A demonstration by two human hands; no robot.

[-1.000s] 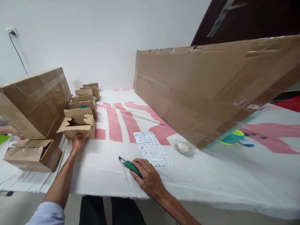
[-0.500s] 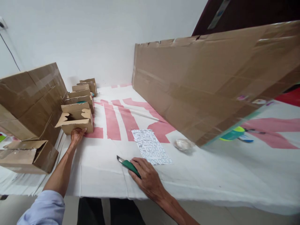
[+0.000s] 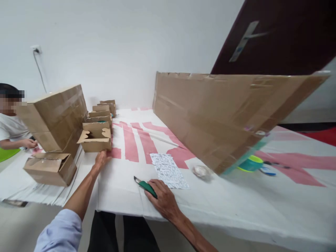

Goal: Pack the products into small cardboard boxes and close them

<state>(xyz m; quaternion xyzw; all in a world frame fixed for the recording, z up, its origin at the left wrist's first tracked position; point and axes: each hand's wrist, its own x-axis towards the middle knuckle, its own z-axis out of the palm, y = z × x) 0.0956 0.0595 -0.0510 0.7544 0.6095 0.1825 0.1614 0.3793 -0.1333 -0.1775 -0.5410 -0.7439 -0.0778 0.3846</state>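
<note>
My right hand (image 3: 164, 198) lies on the white table cover, closed around the green handle of a utility knife (image 3: 147, 188). The knife's blade points to the upper left. My left hand (image 3: 102, 160) is at the lower right front corner of an open cardboard box (image 3: 97, 146), fingers loosely extended and slightly blurred. Whether the fingertips touch the box is hard to see. A sheet printed with small outlined shapes (image 3: 170, 171) lies beyond my right hand. Right of the sheet is a small clear plastic bundle (image 3: 201, 171).
Several open boxes (image 3: 101, 108) line up behind the nearest one. A closed carton (image 3: 51, 169) and a tall cardboard panel (image 3: 61, 119) stand left, a long cardboard panel (image 3: 204, 108) right. A teal and yellow bowl (image 3: 250, 163) sits beyond it. Another person (image 3: 14, 131) is at far left.
The view has swung left and tilted up, bringing another person into sight. My left hand has slid from the box's front toward its lower right corner. My right hand still holds the knife.
</note>
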